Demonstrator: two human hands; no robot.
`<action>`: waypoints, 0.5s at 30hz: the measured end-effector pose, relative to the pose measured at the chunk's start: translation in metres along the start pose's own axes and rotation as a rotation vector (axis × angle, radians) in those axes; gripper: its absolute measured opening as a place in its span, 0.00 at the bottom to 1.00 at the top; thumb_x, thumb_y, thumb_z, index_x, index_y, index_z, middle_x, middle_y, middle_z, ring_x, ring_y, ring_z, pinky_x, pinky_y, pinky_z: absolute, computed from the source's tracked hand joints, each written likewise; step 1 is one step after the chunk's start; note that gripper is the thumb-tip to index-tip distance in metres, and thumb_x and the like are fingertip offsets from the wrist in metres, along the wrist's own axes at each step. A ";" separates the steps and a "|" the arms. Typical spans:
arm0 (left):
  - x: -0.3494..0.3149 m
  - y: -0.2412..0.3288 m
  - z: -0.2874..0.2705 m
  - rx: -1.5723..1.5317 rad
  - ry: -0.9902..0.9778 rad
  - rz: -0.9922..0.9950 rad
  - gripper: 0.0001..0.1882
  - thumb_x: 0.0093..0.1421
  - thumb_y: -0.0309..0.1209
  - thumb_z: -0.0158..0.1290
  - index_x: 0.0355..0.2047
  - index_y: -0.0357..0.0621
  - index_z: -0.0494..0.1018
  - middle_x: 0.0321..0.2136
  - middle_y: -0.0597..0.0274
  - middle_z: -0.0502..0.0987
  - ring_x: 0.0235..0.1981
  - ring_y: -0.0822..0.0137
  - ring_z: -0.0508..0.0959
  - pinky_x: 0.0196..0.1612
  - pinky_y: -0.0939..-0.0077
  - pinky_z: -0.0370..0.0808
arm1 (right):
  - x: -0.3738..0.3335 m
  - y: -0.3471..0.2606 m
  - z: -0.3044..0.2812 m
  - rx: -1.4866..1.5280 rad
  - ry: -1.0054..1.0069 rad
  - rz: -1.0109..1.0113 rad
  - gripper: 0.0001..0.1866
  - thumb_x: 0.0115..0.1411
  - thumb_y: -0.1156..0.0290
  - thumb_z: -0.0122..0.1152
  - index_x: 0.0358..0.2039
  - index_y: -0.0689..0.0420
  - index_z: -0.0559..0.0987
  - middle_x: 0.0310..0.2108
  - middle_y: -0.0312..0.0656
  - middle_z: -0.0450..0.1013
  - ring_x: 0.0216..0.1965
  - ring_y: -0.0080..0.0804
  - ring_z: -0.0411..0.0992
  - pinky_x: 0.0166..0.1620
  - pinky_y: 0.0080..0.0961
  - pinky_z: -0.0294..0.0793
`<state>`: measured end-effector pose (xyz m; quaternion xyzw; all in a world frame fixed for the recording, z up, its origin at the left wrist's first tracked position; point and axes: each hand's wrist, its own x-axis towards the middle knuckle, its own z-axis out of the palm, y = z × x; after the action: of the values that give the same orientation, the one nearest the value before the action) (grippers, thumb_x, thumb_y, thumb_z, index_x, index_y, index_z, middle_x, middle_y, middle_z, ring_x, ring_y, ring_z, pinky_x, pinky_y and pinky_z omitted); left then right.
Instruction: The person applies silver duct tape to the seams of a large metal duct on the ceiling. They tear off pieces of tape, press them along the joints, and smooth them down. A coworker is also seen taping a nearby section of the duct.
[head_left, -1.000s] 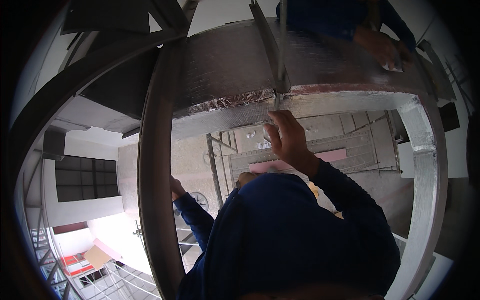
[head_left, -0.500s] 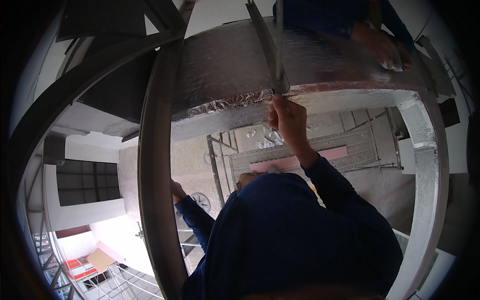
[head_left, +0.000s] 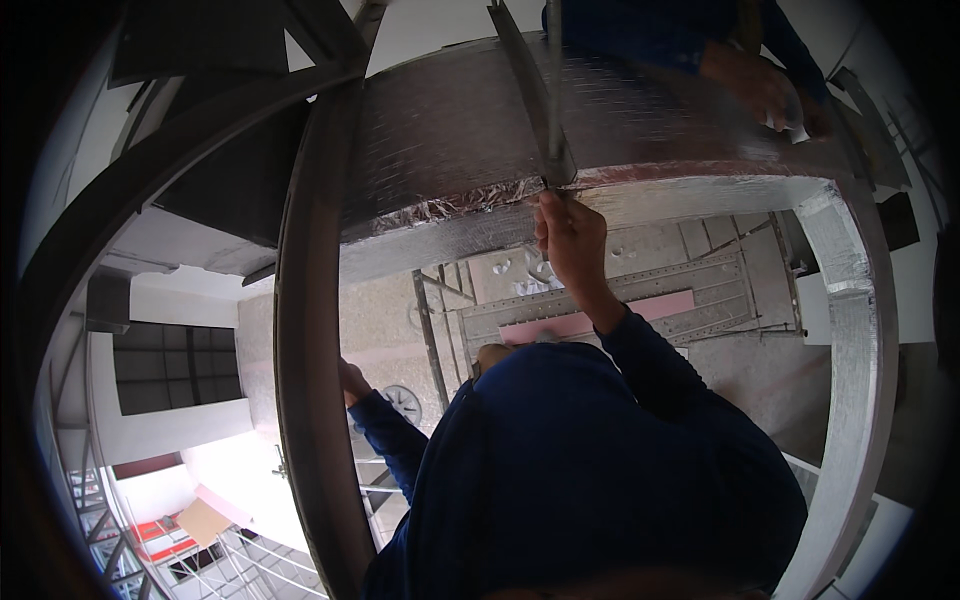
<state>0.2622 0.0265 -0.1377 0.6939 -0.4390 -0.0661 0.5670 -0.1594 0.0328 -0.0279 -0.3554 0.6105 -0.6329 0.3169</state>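
Observation:
A large foil-clad duct (head_left: 440, 130) stretches across in front of me, its lower edge crumpled and torn left of the middle. My right hand (head_left: 575, 235) is raised to that edge, just under the foot of a metal angle bar (head_left: 525, 85). Its fingers are curled together; whatever they pinch is hidden or too small to name. Low on the left, my left hand (head_left: 352, 382) is beside a brown steel beam (head_left: 312, 290), which covers its fingers.
At the upper right, a co-worker's hands (head_left: 765, 95) hold something whitish against the duct. A foil-covered branch (head_left: 850, 380) curves down the right side. Far below lie a perforated platform (head_left: 710, 285), a pink strip (head_left: 600, 315) and white scraps (head_left: 540, 285).
My right hand has shifted slightly left and down along the duct's edge, staying closed. The co-worker's hands have moved a little. My left hand looks unchanged.

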 end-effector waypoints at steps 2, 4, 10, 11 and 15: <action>0.000 -0.001 0.002 0.002 -0.003 0.007 0.16 0.75 0.22 0.53 0.60 0.32 0.76 0.53 0.53 0.81 0.53 0.61 0.78 0.58 0.62 0.77 | -0.006 -0.002 0.000 0.060 -0.011 0.023 0.20 0.77 0.56 0.64 0.35 0.61 0.85 0.20 0.34 0.75 0.20 0.20 0.74 0.26 0.22 0.75; -0.001 -0.001 0.003 0.001 -0.005 0.009 0.16 0.75 0.22 0.53 0.61 0.32 0.76 0.53 0.53 0.81 0.53 0.61 0.78 0.58 0.62 0.77 | -0.012 -0.005 0.006 -0.011 0.035 -0.219 0.17 0.77 0.58 0.64 0.46 0.61 0.85 0.19 0.35 0.74 0.20 0.20 0.74 0.26 0.23 0.75; -0.002 -0.003 0.004 0.007 -0.009 0.007 0.16 0.75 0.22 0.53 0.61 0.32 0.76 0.53 0.53 0.81 0.53 0.61 0.78 0.58 0.61 0.77 | -0.021 -0.029 0.004 -0.605 -0.230 -0.411 0.41 0.72 0.60 0.68 0.77 0.65 0.60 0.17 0.43 0.75 0.17 0.39 0.76 0.24 0.35 0.76; -0.002 -0.003 0.004 0.006 -0.011 0.007 0.16 0.75 0.21 0.53 0.61 0.32 0.76 0.53 0.53 0.81 0.53 0.61 0.78 0.58 0.61 0.77 | -0.018 -0.033 0.005 -0.690 -0.269 -0.397 0.46 0.72 0.59 0.69 0.80 0.65 0.55 0.17 0.43 0.75 0.16 0.41 0.76 0.23 0.37 0.76; -0.004 -0.003 0.001 0.006 -0.005 0.004 0.17 0.74 0.21 0.53 0.61 0.32 0.76 0.53 0.53 0.81 0.53 0.61 0.78 0.58 0.61 0.77 | -0.011 -0.041 0.009 -0.845 -0.269 -0.397 0.50 0.70 0.58 0.70 0.80 0.68 0.51 0.16 0.45 0.75 0.16 0.43 0.78 0.23 0.41 0.77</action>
<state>0.2609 0.0281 -0.1425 0.6943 -0.4422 -0.0654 0.5641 -0.1446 0.0395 0.0118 -0.6412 0.6881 -0.3265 0.0940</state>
